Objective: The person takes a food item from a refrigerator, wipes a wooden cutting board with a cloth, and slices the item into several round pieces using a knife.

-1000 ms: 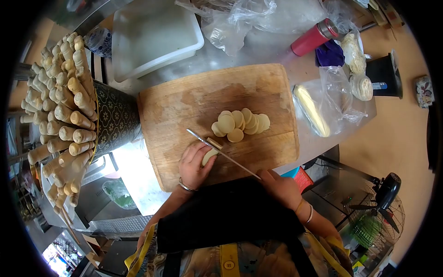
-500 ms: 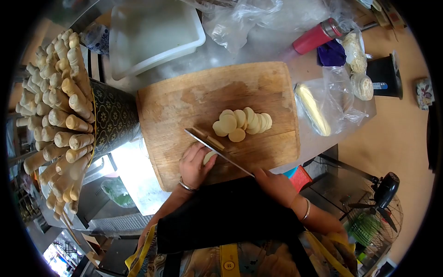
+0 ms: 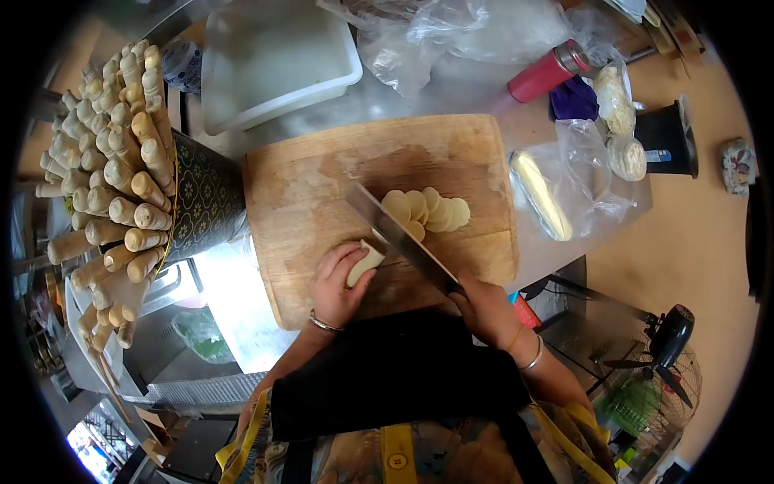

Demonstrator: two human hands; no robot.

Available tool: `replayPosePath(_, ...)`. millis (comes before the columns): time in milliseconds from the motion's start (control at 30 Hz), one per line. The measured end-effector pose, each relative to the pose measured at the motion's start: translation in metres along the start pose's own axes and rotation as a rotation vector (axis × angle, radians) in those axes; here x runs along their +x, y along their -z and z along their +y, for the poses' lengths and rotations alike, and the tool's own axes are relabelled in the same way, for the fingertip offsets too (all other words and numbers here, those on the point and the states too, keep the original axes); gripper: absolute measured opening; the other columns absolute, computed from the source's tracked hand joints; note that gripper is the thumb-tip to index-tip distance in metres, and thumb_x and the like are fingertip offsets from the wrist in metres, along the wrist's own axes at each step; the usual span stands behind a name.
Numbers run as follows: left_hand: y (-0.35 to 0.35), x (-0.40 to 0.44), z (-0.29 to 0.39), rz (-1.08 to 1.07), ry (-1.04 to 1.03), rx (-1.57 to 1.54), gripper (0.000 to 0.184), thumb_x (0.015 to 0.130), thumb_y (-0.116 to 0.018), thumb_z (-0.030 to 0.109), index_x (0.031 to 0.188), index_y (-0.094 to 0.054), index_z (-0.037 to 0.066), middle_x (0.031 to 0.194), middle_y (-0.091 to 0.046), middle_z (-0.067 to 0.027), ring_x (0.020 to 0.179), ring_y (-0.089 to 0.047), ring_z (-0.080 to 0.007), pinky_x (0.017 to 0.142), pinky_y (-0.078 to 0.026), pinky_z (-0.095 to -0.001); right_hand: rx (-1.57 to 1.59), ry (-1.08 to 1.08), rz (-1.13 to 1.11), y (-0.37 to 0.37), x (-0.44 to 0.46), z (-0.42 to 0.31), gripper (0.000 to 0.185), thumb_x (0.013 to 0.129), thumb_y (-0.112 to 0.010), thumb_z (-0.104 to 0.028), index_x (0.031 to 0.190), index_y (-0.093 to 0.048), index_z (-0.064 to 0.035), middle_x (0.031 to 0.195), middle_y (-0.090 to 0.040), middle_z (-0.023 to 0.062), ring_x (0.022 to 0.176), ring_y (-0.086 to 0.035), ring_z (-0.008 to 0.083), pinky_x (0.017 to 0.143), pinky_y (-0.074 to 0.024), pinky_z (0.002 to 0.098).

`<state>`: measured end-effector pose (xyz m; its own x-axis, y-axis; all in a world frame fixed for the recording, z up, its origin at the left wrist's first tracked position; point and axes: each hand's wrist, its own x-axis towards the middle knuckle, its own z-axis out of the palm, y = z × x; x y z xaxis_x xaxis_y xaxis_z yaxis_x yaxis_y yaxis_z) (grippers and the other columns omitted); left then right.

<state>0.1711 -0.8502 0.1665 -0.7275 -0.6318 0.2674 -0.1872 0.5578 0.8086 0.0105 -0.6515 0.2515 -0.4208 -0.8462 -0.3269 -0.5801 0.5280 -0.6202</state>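
Note:
My left hand (image 3: 337, 284) is wrapped round a short pale piece (image 3: 366, 264) near the front left of the wooden cutting board (image 3: 306, 194). My right hand (image 3: 482, 308) grips the handle of a broad knife (image 3: 407, 242). The blade slants up and to the left across the board, apart from the pale piece. Beyond the blade lie several thin round pale slices (image 3: 438, 211), overlapping in a loose row; the blade hides part of them.
A white tub (image 3: 282, 64) stands behind the board. At left is a patterned container (image 3: 205, 198) of long knobbed sticks (image 3: 121, 177). To the right lie a wrapped pale roll (image 3: 542, 196), a red flask (image 3: 548, 73) and a purple cloth (image 3: 574, 99).
The knife has moved up and right, away from the pale piece, and its blade now shows broadside over some slices. My left hand stays round the piece.

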Motion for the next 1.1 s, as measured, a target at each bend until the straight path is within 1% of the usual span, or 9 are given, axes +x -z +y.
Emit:
replayPosePath(100, 0.001, 0.002, 0.001, -0.027, -0.046, 0.024, 0.032, 0.069, -0.077, 0.008, 0.099, -0.066, 0.006, 0.106, -0.064, -0.0086, 0.094, -0.061, -0.0285, 0.080, -0.051, -0.0358, -0.131, -0.049, -0.068, 0.010, -0.012, -0.010, 0.022, 0.090, -0.050, -0.018, 0.109, -0.043, -0.0099, 0.082, -0.061, 0.0235, 0.070, -0.060, 0.0441, 0.057, -0.0475, 0.0536)
replayPosePath(200, 0.002, 0.002, 0.003, -0.034, -0.074, 0.075, 0.032, 0.069, -0.077, 0.010, 0.099, -0.066, 0.006, 0.105, -0.064, -0.0083, 0.092, -0.061, -0.0282, 0.079, -0.051, -0.0355, -0.183, -0.061, -0.066, 0.011, -0.018, -0.018, 0.027, 0.089, -0.058, -0.017, 0.110, -0.047, -0.0066, 0.094, -0.063, 0.0175, 0.074, -0.061, 0.0420, 0.058, -0.0489, 0.0485)
replayPosePath(267, 0.001, 0.003, 0.004, -0.023, -0.096, 0.102, 0.031, 0.069, -0.078, 0.010, 0.098, -0.067, 0.006, 0.104, -0.064, -0.0078, 0.091, -0.061, -0.0275, 0.077, -0.051, -0.0350, -0.154, -0.109, -0.103, 0.010, -0.020, -0.020, 0.020, 0.089, -0.050, -0.018, 0.107, -0.043, -0.0129, 0.100, -0.060, 0.0189, 0.070, -0.061, 0.0441, 0.057, -0.0494, 0.0528)
replayPosePath(400, 0.000, 0.002, 0.004, -0.006, -0.097, 0.115, 0.031, 0.067, -0.078, 0.010, 0.096, -0.067, 0.006, 0.102, -0.064, -0.0073, 0.090, -0.061, -0.0269, 0.077, -0.051, -0.0346, -0.155, -0.132, -0.145, 0.008, -0.024, -0.028, 0.018, 0.090, -0.048, -0.018, 0.106, -0.043, -0.0144, 0.101, -0.060, 0.0170, 0.071, -0.061, 0.0442, 0.057, -0.0495, 0.0532)
replayPosePath(700, -0.001, 0.001, 0.001, -0.005, -0.121, 0.142, 0.030, 0.066, -0.079, 0.010, 0.092, -0.066, 0.006, 0.099, -0.064, -0.0073, 0.088, -0.061, -0.0264, 0.075, -0.051, -0.0341, -0.190, -0.124, -0.231, -0.005, -0.021, -0.022, 0.017, 0.090, -0.045, -0.016, 0.107, -0.042, -0.0136, 0.096, -0.061, 0.0172, 0.071, -0.062, 0.0441, 0.057, -0.0509, 0.0524)
replayPosePath(800, -0.004, -0.003, -0.007, -0.020, -0.114, 0.164, 0.029, 0.065, -0.080, 0.010, 0.090, -0.066, 0.006, 0.099, -0.064, -0.0070, 0.087, -0.061, -0.0268, 0.074, -0.051, -0.0340, -0.196, -0.145, -0.268, -0.012, -0.014, -0.020, 0.016, 0.091, -0.049, -0.022, 0.103, -0.044, -0.0132, 0.098, -0.062, 0.0134, 0.074, -0.062, 0.0422, 0.059, -0.0502, 0.0508)
replayPosePath(900, -0.004, -0.002, -0.010, -0.005, -0.113, 0.156, 0.028, 0.065, -0.080, 0.010, 0.089, -0.066, 0.007, 0.099, -0.064, -0.0067, 0.087, -0.061, -0.0272, 0.074, -0.051, -0.0342, -0.218, -0.145, -0.288, -0.013, -0.004, -0.025, 0.015, 0.091, -0.047, -0.018, 0.103, -0.043, -0.0102, 0.093, -0.063, 0.0177, 0.071, -0.062, 0.0439, 0.058, -0.0495, 0.0525)
replayPosePath(967, -0.005, -0.003, -0.011, 0.008, -0.089, 0.145, 0.028, 0.065, -0.080, 0.010, 0.089, -0.066, 0.007, 0.099, -0.064, -0.0068, 0.085, -0.063, -0.0269, 0.072, -0.052, -0.0338, -0.210, -0.045, -0.233, -0.021, 0.000, -0.020, 0.024, 0.089, -0.045, -0.011, 0.113, -0.040, -0.0077, 0.081, -0.063, 0.0210, 0.068, -0.063, 0.0432, 0.055, -0.0503, 0.0517)
replayPosePath(1100, -0.003, -0.001, -0.007, 0.017, -0.056, 0.119, 0.029, 0.066, -0.080, 0.009, 0.091, -0.066, 0.007, 0.099, -0.064, -0.0072, 0.085, -0.064, -0.0267, 0.071, -0.052, -0.0336, -0.217, -0.111, -0.277, -0.032, 0.012, -0.012, 0.025, 0.088, -0.048, -0.012, 0.111, -0.041, -0.0056, 0.075, -0.063, 0.0224, 0.067, -0.063, 0.0436, 0.055, -0.0490, 0.0529)
